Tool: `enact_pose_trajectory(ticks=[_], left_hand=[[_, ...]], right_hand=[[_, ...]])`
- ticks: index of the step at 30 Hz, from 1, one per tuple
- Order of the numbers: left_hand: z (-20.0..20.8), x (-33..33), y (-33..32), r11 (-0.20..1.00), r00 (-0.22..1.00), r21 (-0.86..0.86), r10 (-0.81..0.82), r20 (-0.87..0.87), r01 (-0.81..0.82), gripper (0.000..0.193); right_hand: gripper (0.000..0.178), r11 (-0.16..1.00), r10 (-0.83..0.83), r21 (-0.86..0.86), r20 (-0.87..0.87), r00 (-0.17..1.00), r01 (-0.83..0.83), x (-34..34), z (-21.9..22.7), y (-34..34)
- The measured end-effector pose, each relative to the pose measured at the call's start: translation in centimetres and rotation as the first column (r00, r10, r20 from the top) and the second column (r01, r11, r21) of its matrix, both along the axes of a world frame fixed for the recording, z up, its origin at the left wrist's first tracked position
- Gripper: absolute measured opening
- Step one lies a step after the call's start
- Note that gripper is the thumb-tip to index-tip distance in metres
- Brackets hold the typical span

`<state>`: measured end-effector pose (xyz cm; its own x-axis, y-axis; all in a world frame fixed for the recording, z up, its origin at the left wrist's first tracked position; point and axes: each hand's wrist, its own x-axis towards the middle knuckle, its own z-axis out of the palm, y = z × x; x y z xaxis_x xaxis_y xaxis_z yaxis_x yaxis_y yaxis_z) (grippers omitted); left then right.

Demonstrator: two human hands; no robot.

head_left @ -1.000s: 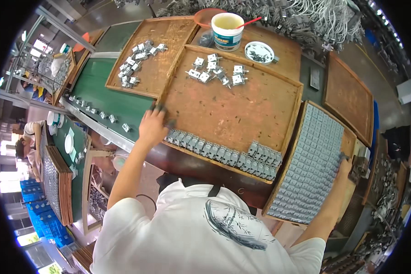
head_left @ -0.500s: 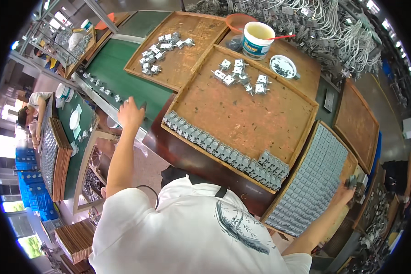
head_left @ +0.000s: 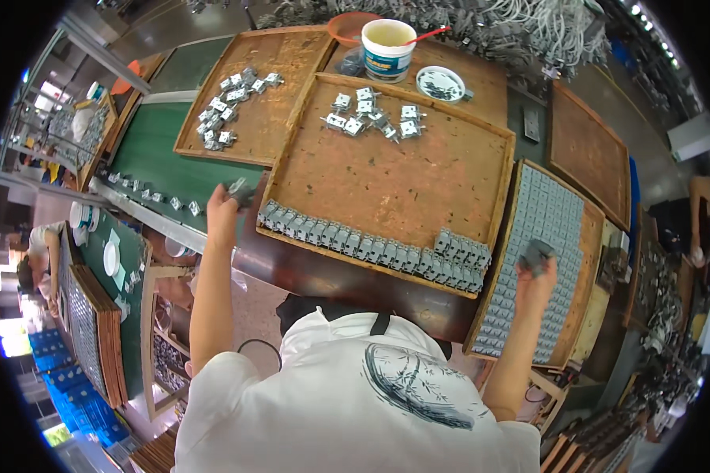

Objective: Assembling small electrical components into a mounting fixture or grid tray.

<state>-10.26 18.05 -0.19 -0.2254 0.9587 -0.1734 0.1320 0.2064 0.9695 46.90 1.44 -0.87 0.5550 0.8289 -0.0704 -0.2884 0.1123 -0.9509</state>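
Observation:
My left hand [head_left: 224, 211] is closed on a small grey metal-faced part [head_left: 240, 189], held over the edge of the green belt [head_left: 154, 146]. A line of similar parts lies along that belt to its left. My right hand [head_left: 535, 285] grips a dark grey block-shaped part [head_left: 537, 255], somewhat blurred, above a wooden tray packed with grey parts [head_left: 550, 206]. Between my hands is a large wooden tray [head_left: 394, 185]. Its near edge carries a row of grey block parts [head_left: 355, 243], and several white-faced parts [head_left: 353, 126] lie loose at its far side.
A second wooden tray [head_left: 256, 118] with loose parts stands at the far left. Behind are a white bucket [head_left: 387, 67] with a red stick, a round white dish [head_left: 440, 84] of small dark pieces, and an orange bowl [head_left: 353, 28]. Another person [head_left: 43, 244] works at the left.
My right hand has come in from the packed tray's right edge to above its middle, carrying the dark part. A metal-faced part now shows in my left hand. The whole view has shifted slightly.

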Motion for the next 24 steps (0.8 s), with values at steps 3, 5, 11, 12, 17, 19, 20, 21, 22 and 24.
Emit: enact_pose_trajectory(ticks=[3, 5, 11, 12, 17, 19, 20, 21, 22, 24], left_hand=[[4.1, 8.6, -1.0, 0.981, 0.911, 0.072, -0.194, 0.363, 0.18, 0.032], [5.7, 13.6, -2.3, 0.931, 0.834, 0.154, -0.364, 0.414, 0.33, 0.04], [9.1, 21.8, -6.1, 0.814, 0.624, 0.262, -0.57, 0.534, 0.519, 0.036], [9.1, 22.3, -6.4, 0.78, 0.61, 0.266, -0.613, 0.501, 0.566, 0.038], [9.2, 23.9, -7.0, 0.655, 0.507, 0.335, -0.745, 0.433, 0.677, 0.034], [9.4, 24.3, -7.4, 0.65, 0.502, 0.309, -0.745, 0.439, 0.694, 0.033], [9.5, 24.5, -7.7, 0.648, 0.502, 0.285, -0.742, 0.444, 0.706, 0.033], [9.3, 24.9, -8.0, 0.647, 0.502, 0.282, -0.742, 0.444, 0.708, 0.033], [9.1, 25.4, -8.3, 0.643, 0.555, 0.306, -0.763, 0.331, 0.702, 0.033], [8.1, 25.9, -8.7, 0.596, 0.618, 0.34, -0.785, 0.054, 0.727, 0.044]], right_hand=[[0.029, 0.997, 0.058, -0.05, 0.043, 0.997, -0.056, -5.2, 2.5, 1.4], [0.033, 0.987, 0.159, -0.044, 0.041, 0.986, -0.157, -8.3, 4.7, 2.2], [0.032, 0.906, 0.419, -0.248, 0.644, 0.64, -0.344, -14.0, 12.1, 2.1], [0.032, 0.911, 0.41, -0.252, 0.644, 0.646, -0.326, -14.2, 12.8, 1.9], [0.025, 0.945, 0.302, -0.224, 0.874, 0.381, -0.237, -14.0, 13.9, 1.1], [0.026, 0.948, 0.281, -0.2, 0.892, 0.355, -0.248, -13.7, 14.1, 0.9], [0.026, 0.947, 0.283, -0.209, 0.903, 0.325, -0.244, -13.6, 14.1, 0.8], [0.025, 0.946, 0.286, -0.218, 0.912, 0.295, -0.241, -13.5, 14.0, 0.8], [0.025, 0.946, 0.287, -0.219, 0.911, 0.298, -0.24, -13.4, 13.8, 0.9], [0.023, 0.965, 0.189, -0.145, 0.962, 0.195, -0.218, -13.4, 13.5, 0.9]])
